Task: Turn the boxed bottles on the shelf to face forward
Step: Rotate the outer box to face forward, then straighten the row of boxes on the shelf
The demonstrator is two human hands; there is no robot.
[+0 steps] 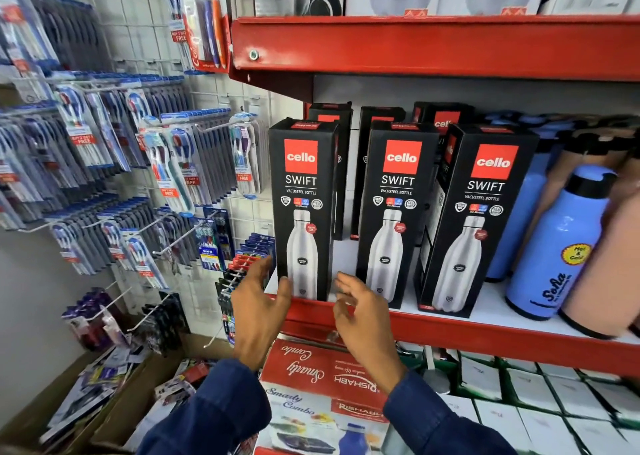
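Note:
Three black boxed bottles stand in a front row on the red shelf point(485, 333), each showing its printed front with a red logo and a steel bottle picture: the left box point(302, 208), the middle box point(394, 212), and the right box point(474, 219), which leans slightly right. More black boxes point(440, 122) stand behind them. My left hand point(258, 302) is open at the lower left corner of the left box, its thumb near the box front. My right hand point(360, 312) is open just below and between the left and middle boxes, holding nothing.
Blue flasks point(557, 246) and a peach flask point(602, 281) crowd the shelf to the right. A wire rack of toothbrush packs point(166, 163) hangs on the left. A red shelf point(433, 46) with white boxes is overhead. Red lunch-set boxes point(311, 378) and cartons lie below.

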